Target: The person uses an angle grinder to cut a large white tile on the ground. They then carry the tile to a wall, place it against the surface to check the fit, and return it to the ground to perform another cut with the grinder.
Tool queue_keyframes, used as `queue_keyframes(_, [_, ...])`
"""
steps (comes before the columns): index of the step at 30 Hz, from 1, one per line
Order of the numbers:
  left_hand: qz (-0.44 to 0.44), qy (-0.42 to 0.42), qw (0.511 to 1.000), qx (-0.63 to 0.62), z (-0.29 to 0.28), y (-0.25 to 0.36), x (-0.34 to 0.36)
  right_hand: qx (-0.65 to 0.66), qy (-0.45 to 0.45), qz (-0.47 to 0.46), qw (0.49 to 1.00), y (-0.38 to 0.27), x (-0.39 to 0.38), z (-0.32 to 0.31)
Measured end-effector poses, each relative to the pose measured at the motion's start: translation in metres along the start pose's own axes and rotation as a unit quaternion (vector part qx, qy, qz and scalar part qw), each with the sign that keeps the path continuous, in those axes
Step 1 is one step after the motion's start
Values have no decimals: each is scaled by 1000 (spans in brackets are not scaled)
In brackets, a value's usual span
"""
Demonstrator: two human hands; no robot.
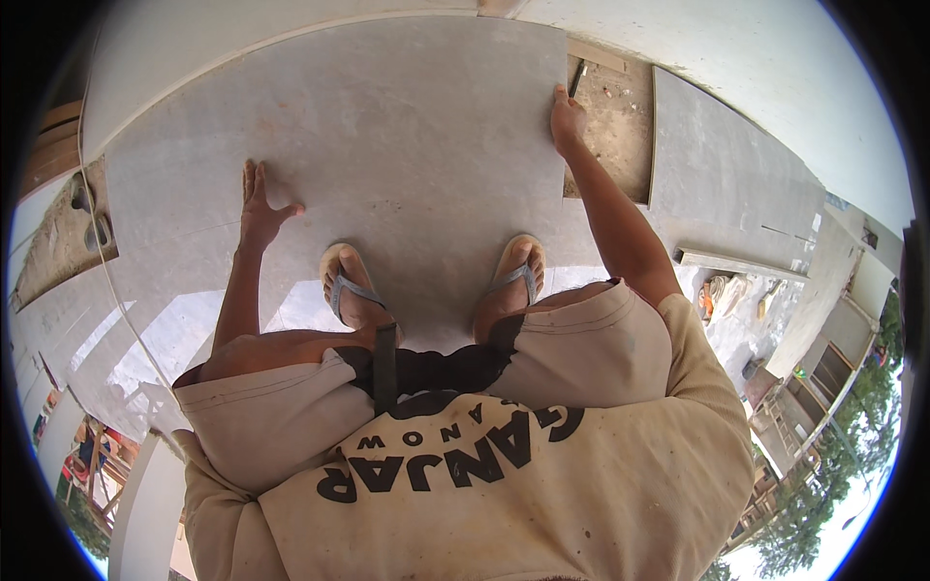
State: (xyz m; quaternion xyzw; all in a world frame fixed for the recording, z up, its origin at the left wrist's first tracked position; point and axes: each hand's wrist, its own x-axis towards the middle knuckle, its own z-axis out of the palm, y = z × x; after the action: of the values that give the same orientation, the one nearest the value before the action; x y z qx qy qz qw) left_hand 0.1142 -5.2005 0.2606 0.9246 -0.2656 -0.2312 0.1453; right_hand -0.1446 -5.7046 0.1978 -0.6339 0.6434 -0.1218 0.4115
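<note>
Fingers (254, 181) of the left hand (263, 218) are laid nearly straight on the gray tile (387, 107), with the thumb spread wide to the side. At the tile's right edge the right hand (569, 123) is set, its thumb pointed toward the wall; how its other fingers are bent cannot be told, as they are turned out of sight. A dark slim stick (578, 79) is seen just beyond that hand, though whether it is touched or merely lies there is hard to judge from this angle.

The tile is stretched across the floor before the two sandals (337, 281), which are planted apart near it. Its far side is bordered by the white wall (736, 58). On the left, a thin pale cable (114, 281) is trailed over the floor. To the right, a long strip (741, 263) is laid on the floor tiles (717, 198), with a crumpled bundle (717, 295) near it.

Beside the right hand, sandy fill (620, 121) with small pale crumbs is held in a squared opening, bounded by tile edges on both sides. Farther left, dark objects too small to identify are contained in another sandy opening (60, 254). Between the hands, a broad stretch of tile is left uncovered.
</note>
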Motion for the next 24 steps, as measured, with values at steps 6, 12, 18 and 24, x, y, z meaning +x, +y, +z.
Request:
queue_keyframes(6, [32,39,998,-29,10,-27,1,43,-22,-12,999,12,19,-7])
queue_keyframes(12, [-18,98,994,43,-3,-34,-17,39,-15,-11,999,10,8,1])
queue_keyframes(18, [-8,94,995,-31,-5,-51,-13,53,-33,-25,998,19,19,0])
queue_keyframes(24, [-42,86,993,-74,-4,-45,-16,29,-39,-20,999,14,13,-4])
